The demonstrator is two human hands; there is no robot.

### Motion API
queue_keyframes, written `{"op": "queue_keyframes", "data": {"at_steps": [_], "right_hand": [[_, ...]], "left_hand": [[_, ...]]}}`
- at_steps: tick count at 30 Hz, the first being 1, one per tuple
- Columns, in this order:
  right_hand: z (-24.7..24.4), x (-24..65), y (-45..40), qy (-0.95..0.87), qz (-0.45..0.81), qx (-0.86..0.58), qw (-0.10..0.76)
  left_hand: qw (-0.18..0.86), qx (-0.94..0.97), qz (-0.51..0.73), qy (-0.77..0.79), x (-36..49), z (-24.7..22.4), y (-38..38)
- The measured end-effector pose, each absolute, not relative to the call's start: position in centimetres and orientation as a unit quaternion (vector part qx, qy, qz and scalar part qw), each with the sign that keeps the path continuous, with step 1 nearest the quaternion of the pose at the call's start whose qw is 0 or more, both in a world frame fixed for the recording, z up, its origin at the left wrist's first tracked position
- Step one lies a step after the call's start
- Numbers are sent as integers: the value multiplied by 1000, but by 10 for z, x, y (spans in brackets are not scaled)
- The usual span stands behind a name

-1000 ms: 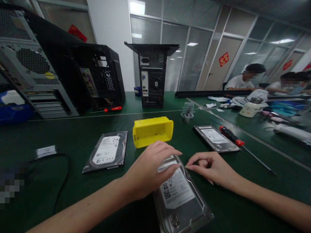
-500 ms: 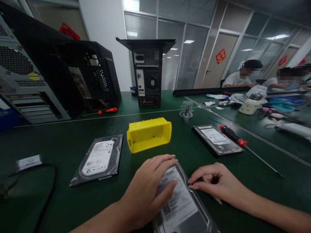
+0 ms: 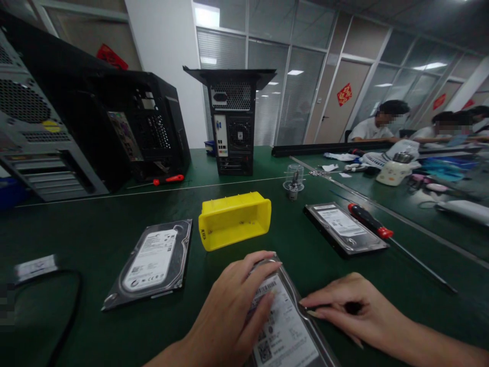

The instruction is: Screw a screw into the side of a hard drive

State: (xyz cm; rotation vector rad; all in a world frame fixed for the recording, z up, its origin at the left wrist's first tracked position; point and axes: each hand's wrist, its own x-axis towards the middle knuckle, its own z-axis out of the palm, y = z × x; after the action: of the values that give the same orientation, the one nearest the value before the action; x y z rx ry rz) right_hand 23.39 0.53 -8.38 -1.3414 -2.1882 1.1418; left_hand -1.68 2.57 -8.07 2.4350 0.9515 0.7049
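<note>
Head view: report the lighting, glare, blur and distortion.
Head view, overall: dim, with bright glare patches on the glass partition; head view, left edge: the large computer case looks stretched and leaning, probably lens distortion; head view, foreground: smallest print on the nearest hard drive is too soft to read.

Bare left hand (image 3: 237, 306) and bare right hand (image 3: 355, 306), both slender.
On the left, long fingers (image 3: 263, 270) taper to nails (image 3: 272, 294) that run slightly past the tips; the wrist (image 3: 194, 339) and a short stretch of left forearm (image 3: 171, 357), also bare, show at the lower edge. The right has the same narrow build, with a long, slim thumbnail (image 3: 314, 314), and the right forearm (image 3: 431, 341) is uncovered from the wrist to the view's border.
</note>
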Motion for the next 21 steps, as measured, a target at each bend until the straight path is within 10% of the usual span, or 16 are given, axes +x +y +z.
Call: {"op": "queue_keyframes", "data": {"at_steps": [21], "right_hand": [[-79, 227, 2, -887, -61, -300, 345]], "left_hand": [[202, 885, 257, 332, -18, -83, 26]]}}
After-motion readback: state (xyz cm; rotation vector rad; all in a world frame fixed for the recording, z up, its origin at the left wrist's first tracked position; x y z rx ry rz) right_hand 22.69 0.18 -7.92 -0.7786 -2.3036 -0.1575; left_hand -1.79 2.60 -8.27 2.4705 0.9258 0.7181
